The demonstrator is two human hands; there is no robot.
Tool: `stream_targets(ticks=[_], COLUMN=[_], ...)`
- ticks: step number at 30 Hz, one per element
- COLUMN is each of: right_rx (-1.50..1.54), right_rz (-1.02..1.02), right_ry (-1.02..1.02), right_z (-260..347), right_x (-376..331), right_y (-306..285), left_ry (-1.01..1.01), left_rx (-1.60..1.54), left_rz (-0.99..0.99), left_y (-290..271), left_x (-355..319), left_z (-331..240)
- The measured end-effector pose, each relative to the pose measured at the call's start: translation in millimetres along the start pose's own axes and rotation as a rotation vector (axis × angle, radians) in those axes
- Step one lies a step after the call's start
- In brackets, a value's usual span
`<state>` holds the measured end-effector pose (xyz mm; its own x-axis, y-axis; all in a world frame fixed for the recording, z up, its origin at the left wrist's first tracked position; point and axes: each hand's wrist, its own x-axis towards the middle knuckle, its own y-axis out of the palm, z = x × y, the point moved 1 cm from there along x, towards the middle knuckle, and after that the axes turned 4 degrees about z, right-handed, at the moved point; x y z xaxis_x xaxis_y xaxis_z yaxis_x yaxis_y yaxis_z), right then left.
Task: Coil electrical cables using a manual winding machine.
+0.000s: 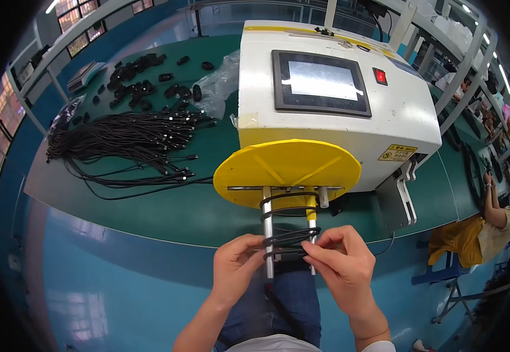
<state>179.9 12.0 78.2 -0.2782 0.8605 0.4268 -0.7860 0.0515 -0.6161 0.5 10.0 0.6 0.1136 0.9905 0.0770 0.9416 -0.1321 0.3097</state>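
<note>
A black cable (290, 236) is looped several times around two metal posts (268, 226) that stick out from a yellow disc (284, 167) on a white machine (331, 123). The loops lie spread along the posts, with some close to the disc and a bunch near the free ends. My left hand (234, 267) pinches the bunch at the left post, its thumb and fingers closed. At the right post, my right hand (346, 261) has thumb and forefinger closed on the same cable. The fingers partly hide the bunched loops.
A pile of black cables (126, 141) lies left of the machine on the green table (208, 220). Behind it are small black parts (132, 82) and a clear plastic bag (218, 85). The machine carries a screen (321, 80) and red switch (380, 75). Another person (481, 234) sits far right.
</note>
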Motion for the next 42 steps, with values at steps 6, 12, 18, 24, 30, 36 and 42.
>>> stream_targets(ticks=[6, 12, 18, 24, 30, 36, 42], right_rx=[-0.005, -0.025, 0.013, 0.009, 0.011, 0.003, -0.01], right_rz=[0.02, 0.136, 0.146, 0.133, 0.133, 0.123, 0.177], right_ry=[0.083, 0.096, 0.113, 0.122, 0.116, 0.184, 0.121], right_z=[7, 0, 1, 1, 1, 3, 1], right_x=[1, -1, -1, -2, -4, -3, -4], right_y=[-3, -8, -8, -6, -7, -6, -10], left_ry=[0.112, 0.179, 0.236, 0.148, 0.013, -0.052, 0.046], left_rx=[0.067, 0.146, 0.107, -0.008, -0.187, -0.044, -0.012], left_rz=[0.137, 0.251, 0.32, 0.313, 0.2, 0.243, 0.177], left_y=[-13, -18, -16, -13, -5, -3, -3], left_x=[14, 27, 33, 30, 24, 28, 20], left_z=[4, 6, 10, 16, 10, 3, 10])
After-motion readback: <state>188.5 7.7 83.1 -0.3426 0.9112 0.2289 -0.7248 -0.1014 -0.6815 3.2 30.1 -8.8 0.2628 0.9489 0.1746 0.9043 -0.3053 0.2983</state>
